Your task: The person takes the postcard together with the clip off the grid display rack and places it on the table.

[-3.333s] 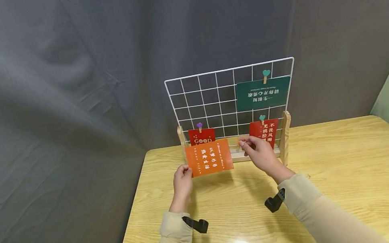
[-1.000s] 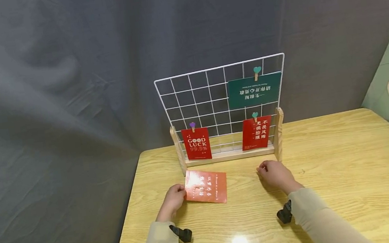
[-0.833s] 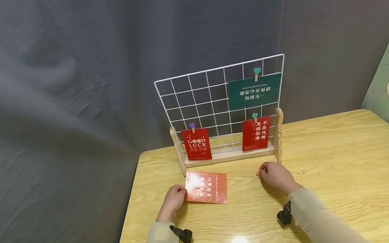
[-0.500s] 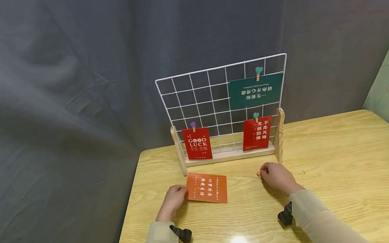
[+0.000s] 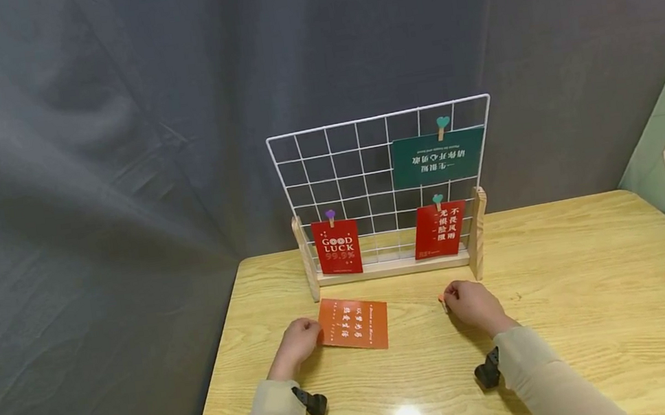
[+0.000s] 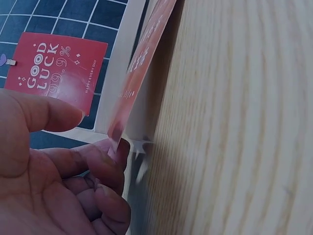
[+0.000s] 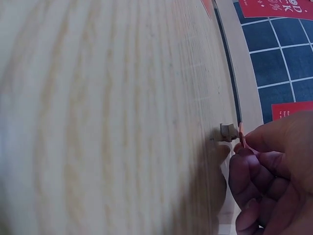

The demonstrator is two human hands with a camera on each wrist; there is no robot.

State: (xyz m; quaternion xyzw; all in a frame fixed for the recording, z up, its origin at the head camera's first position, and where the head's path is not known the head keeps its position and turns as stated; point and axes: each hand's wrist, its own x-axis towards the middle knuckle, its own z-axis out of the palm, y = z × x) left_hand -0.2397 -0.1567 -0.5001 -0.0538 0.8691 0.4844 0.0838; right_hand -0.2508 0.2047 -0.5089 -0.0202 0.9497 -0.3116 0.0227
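An orange card (image 5: 353,324) with white lettering lies on the table in front of the grid rack. At its left edge is my left hand (image 5: 299,339); in the left wrist view the card's near corner (image 6: 117,132) rests on the index fingertip, while the thumb (image 6: 63,117) stands apart from it. My right hand (image 5: 471,301), further right, pinches a small wooden clothespin (image 7: 227,131) by its orange top (image 7: 241,134) between thumb and index finger. The clothespin's wooden end points down close over the table.
A white wire grid (image 5: 361,162) in a wooden stand (image 5: 392,268) stands behind the hands. Clothespins fix a green card (image 5: 438,158), a red "GOOD LUCK" card (image 5: 337,248) and another red card (image 5: 439,239) to it. A grey curtain (image 5: 115,158) hangs behind the table (image 5: 565,276).
The orange card and both hands have come down from before the grid to the table. Lately the left hand has loosened at the card's edge; the right hand has barely moved.
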